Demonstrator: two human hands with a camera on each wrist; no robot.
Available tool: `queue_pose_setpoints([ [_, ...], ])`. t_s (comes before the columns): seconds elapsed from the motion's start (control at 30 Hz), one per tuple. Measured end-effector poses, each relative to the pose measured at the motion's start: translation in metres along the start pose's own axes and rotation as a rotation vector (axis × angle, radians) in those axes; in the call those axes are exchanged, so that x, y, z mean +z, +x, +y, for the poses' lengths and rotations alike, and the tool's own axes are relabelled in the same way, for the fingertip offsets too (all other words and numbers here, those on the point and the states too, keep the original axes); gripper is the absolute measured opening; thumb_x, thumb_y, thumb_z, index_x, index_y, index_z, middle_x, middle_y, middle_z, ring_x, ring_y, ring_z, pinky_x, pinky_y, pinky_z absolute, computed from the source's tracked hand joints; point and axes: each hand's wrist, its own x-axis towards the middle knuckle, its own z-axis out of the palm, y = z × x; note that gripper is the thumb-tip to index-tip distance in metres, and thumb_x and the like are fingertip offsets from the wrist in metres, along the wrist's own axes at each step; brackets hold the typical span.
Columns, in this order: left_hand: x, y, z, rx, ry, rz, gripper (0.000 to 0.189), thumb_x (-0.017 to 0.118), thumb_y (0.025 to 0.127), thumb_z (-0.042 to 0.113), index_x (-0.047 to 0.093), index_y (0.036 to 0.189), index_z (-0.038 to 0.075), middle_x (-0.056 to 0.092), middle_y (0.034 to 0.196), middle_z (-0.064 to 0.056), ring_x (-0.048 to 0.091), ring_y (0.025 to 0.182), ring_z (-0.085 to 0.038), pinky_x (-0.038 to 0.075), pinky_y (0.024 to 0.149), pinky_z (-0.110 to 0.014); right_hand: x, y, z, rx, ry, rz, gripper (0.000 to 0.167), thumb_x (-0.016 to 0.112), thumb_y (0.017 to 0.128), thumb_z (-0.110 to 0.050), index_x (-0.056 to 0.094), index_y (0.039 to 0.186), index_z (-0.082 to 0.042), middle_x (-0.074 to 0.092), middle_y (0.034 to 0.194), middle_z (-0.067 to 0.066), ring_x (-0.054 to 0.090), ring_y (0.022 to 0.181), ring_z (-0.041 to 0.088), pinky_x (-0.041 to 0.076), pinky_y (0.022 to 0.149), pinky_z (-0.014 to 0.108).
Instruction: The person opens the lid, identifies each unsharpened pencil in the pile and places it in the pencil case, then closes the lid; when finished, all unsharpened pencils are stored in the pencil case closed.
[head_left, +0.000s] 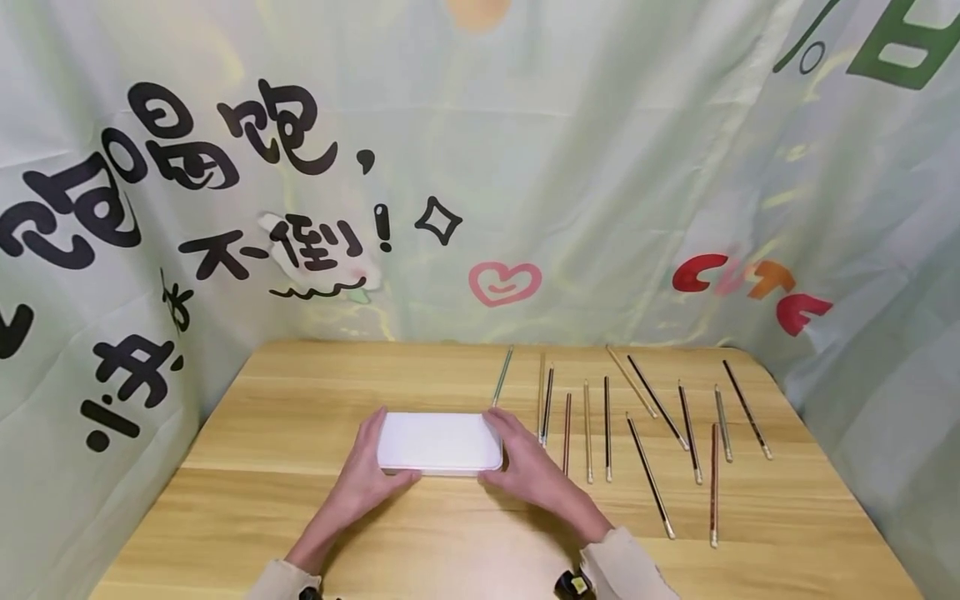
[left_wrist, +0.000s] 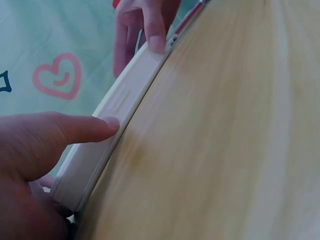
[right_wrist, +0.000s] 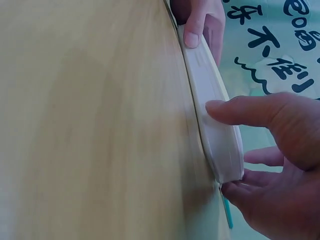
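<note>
A white rectangular box (head_left: 438,440) with rounded corners lies flat on the wooden table, in the middle of the head view. At its left end my left hand (head_left: 366,471) grips it, thumb along the near side and fingers round the end. My right hand (head_left: 528,462) holds the opposite end in the same way. Both wrist views show the box's near side (left_wrist: 132,85) low against the tabletop, with a thumb (right_wrist: 222,111) pressed on it. What lies inside the box is hidden.
Several pencils are spread over the table's right half, among them a black pencil (head_left: 651,477), a red-brown pencil (head_left: 714,487) and a green pencil (head_left: 503,375) behind the box. A printed curtain (head_left: 600,208) hangs round the back and sides of the table (head_left: 247,492).
</note>
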Motion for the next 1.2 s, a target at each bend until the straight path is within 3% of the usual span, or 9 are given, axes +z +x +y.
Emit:
queue_pose_setpoints([
  [0.4, 0.01, 0.001, 0.001, -0.022, 0.012, 0.098, 0.123, 0.095, 0.062, 0.03, 0.025, 0.156, -0.006, 0.038, 0.152, -0.028, 0.048, 0.13, -0.046, 0.041, 0.109, -0.06, 0.003, 0.007, -0.001, 0.055, -0.003, 0.086, 0.09, 0.092, 0.063, -0.01, 0.053, 0.143, 0.007, 0.051, 0.147, 0.022, 0.056, 0.124, 0.041, 0.053, 0.098, 0.052],
  [0.57, 0.012, -0.001, 0.001, -0.013, 0.002, 0.125, 0.121, 0.096, 0.061, 0.03, 0.028, 0.155, -0.006, 0.041, 0.15, -0.028, 0.05, 0.127, -0.046, 0.043, 0.106, -0.061, 0.002, 0.008, -0.002, 0.075, -0.007, 0.075, 0.09, 0.093, 0.06, -0.011, 0.056, 0.141, 0.005, 0.054, 0.143, 0.019, 0.058, 0.117, 0.038, 0.055, 0.093, 0.052],
  [0.73, 0.012, -0.002, 0.0, 0.002, -0.005, 0.142, 0.121, 0.098, 0.061, 0.033, 0.03, 0.153, -0.007, 0.042, 0.149, -0.029, 0.049, 0.128, -0.047, 0.041, 0.108, -0.063, -0.003, 0.01, 0.0, 0.091, 0.036, 0.026, 0.09, 0.093, 0.064, -0.015, 0.055, 0.143, 0.006, 0.054, 0.144, 0.017, 0.058, 0.119, 0.034, 0.054, 0.094, 0.048],
  [0.87, 0.007, -0.001, -0.004, -0.027, -0.03, 0.134, 0.123, 0.101, 0.059, 0.033, 0.032, 0.153, -0.006, 0.044, 0.148, -0.029, 0.048, 0.131, -0.048, 0.038, 0.11, -0.064, -0.009, 0.012, 0.004, 0.117, 0.105, -0.036, 0.09, 0.094, 0.069, -0.022, 0.053, 0.146, 0.003, 0.052, 0.147, 0.015, 0.055, 0.126, 0.034, 0.051, 0.102, 0.047],
  [1.03, 0.002, 0.0, -0.007, -0.064, -0.038, 0.133, 0.126, 0.103, 0.053, 0.035, 0.036, 0.152, -0.004, 0.048, 0.147, -0.029, 0.05, 0.129, -0.047, 0.041, 0.108, -0.063, -0.019, 0.012, 0.007, 0.138, 0.145, -0.081, 0.086, 0.092, 0.075, -0.037, 0.056, 0.145, -0.003, 0.049, 0.153, 0.016, 0.042, 0.142, 0.039, 0.032, 0.116, 0.06],
  [1.2, -0.007, -0.001, -0.012, 0.015, -0.083, 0.02, 0.115, 0.094, 0.073, 0.037, 0.028, 0.158, -0.003, 0.037, 0.155, -0.028, 0.043, 0.136, -0.047, 0.034, 0.112, -0.066, -0.025, 0.011, 0.009, 0.147, 0.178, -0.106, 0.085, 0.09, 0.077, -0.041, 0.056, 0.146, -0.006, 0.048, 0.155, 0.015, 0.038, 0.146, 0.037, 0.027, 0.119, 0.059],
])
